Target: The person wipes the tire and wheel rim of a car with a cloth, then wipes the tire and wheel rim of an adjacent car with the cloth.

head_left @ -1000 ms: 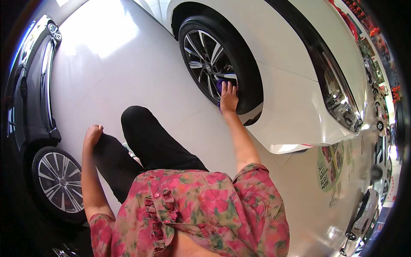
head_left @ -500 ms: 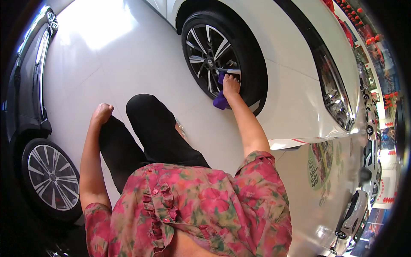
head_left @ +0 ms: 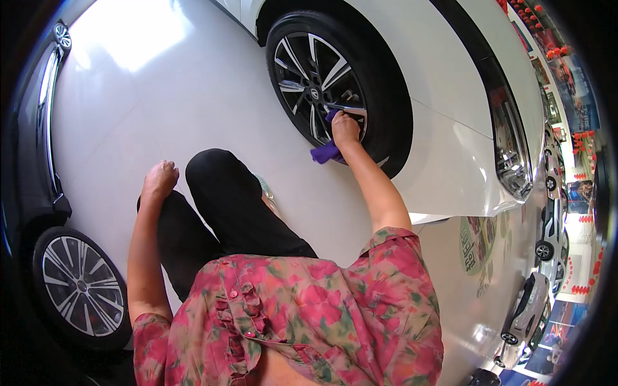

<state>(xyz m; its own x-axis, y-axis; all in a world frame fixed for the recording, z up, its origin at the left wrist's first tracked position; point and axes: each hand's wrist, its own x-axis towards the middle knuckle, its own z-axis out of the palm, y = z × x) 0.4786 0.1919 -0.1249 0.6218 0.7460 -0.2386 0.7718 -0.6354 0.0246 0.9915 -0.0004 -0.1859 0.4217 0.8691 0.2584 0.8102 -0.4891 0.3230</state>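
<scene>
My right hand [head_left: 346, 129] grips a purple cloth [head_left: 327, 152] against the lower spokes of a wheel rim [head_left: 314, 94] on a white car. One end of the cloth hangs down to the left of the hand, and another bit shows above the fingers. A black tyre [head_left: 389, 96] surrounds the rim. My left hand [head_left: 161, 177] is closed in a loose fist beside my black-trousered knee [head_left: 219, 168], with nothing showing in it.
The white car's body [head_left: 444, 148] rises on the right, with its headlight [head_left: 513, 167] farther along. Close on the left stands a dark car with a silver-spoked wheel [head_left: 82, 286]. Glossy pale floor [head_left: 122, 122] lies between them; more cars are at far right.
The right hand has shifted slightly with the cloth, whose loose end swings left. My left hand has moved a little right and down, its fingers still curled. The view has shifted slightly.
</scene>
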